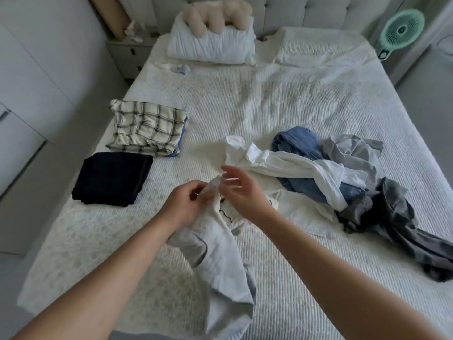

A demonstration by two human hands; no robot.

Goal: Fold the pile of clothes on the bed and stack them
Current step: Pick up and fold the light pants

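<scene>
Holding a pale garment (220, 253) up over the near edge of the bed (269, 99). Left hand (186, 204) pinching its top edge between thumb and curled fingers, so that grip is grasping the cloth. Right hand (241, 190) just beside it on the right, fingers spread and loose, blurred; looks released, perhaps only brushing the fabric, no firm hold visible. Long axis of the garment running from the left hand down and toward the viewer, hanging crumpled, lower end spilling off the near edge of the bed. Coming move, by judgement: finding a second corner or seam to spread the piece flat. That free edge lies directly below and beside the right hand, so the right hand is the nearer one for it.

Unfolded pile (331, 173) to the right of the garment: white, blue and grey pieces tangled together. Folded plaid stack (147, 128) and folded dark piece (112, 179) to the left of the garment, touching or nearly so. Roughly partway through, judging by the pile left.

A dark stitched or printed mark on the garment near the right wrist; not readable. No brand or label legible anywhere.
</scene>
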